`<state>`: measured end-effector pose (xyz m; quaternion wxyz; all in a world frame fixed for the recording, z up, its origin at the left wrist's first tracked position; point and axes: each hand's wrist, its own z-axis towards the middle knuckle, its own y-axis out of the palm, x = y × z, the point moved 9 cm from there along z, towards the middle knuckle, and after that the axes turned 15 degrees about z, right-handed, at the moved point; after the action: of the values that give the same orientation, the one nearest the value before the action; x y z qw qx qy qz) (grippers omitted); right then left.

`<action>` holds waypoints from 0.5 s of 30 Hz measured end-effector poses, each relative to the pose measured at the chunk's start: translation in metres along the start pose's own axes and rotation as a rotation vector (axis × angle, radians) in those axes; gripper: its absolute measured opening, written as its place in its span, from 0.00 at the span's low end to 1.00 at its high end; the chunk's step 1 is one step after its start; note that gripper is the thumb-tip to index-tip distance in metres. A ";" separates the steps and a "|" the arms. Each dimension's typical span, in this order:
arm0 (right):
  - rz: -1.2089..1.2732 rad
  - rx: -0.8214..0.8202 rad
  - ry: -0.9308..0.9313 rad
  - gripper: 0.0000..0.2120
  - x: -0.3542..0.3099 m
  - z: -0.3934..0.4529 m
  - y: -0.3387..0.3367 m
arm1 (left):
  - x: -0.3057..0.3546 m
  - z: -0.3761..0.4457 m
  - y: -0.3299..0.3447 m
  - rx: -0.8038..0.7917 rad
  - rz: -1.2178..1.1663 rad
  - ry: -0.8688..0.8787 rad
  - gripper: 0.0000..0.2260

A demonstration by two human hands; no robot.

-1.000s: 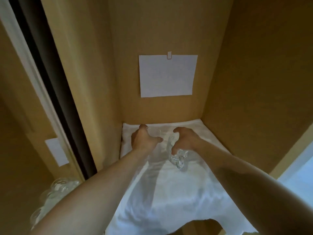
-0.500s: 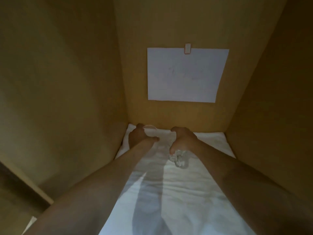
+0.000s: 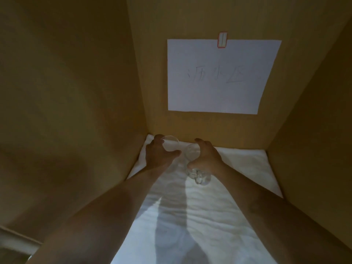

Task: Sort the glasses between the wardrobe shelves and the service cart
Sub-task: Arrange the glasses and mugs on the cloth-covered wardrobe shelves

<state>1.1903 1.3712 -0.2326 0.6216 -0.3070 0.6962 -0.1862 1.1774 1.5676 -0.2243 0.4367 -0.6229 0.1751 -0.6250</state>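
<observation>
While both forearms reach in over the white cloth [image 3: 190, 216], right hand [image 3: 206, 156] curls round a clear glass [image 3: 192, 154]; left hand [image 3: 159, 154] cups another glass [image 3: 171, 144] at the shelf's back corner. Judgement: thin, slick, brittle; grip mid-wall, not rim.

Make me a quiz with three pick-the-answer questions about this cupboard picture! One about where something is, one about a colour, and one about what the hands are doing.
1. Where is the paper sheet?
A. flat on the cloth
B. taped to the back wall
C. in a hand

2. What colour is the cloth on the shelf?
A. white
B. red
C. green

3. What is the left hand doing?
A. lying flat and empty
B. pointing at the paper
C. curled around a glass

Answers:
1 B, a strip of tape holds its top edge on the wall.
2 A, the cloth looks white under the arms.
3 C, its fingers wrap the clear glass; the right hand grips another glass.
</observation>
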 end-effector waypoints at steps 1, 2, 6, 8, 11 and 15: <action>0.066 0.037 -0.013 0.53 0.004 -0.001 0.000 | -0.003 0.001 0.005 -0.030 -0.023 0.008 0.39; 0.143 0.080 -0.021 0.54 0.008 -0.004 -0.002 | -0.006 0.001 0.011 -0.067 -0.051 0.021 0.41; 0.504 0.256 0.028 0.51 0.037 -0.023 -0.005 | -0.036 -0.007 0.034 -0.223 -0.090 -0.040 0.46; 0.736 0.321 0.098 0.40 0.057 -0.034 -0.002 | -0.045 -0.011 0.042 -0.268 -0.099 -0.067 0.44; 1.148 0.289 0.210 0.19 0.077 -0.036 0.008 | -0.042 -0.006 0.042 -0.261 -0.103 -0.063 0.40; 1.214 0.195 0.190 0.14 0.069 -0.033 0.006 | -0.039 0.008 0.025 -0.206 -0.053 -0.056 0.41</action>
<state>1.1542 1.3264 -0.2831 0.5772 0.2198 0.7786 0.1111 1.1874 1.5859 -0.2663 0.3583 -0.6860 0.2095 -0.5975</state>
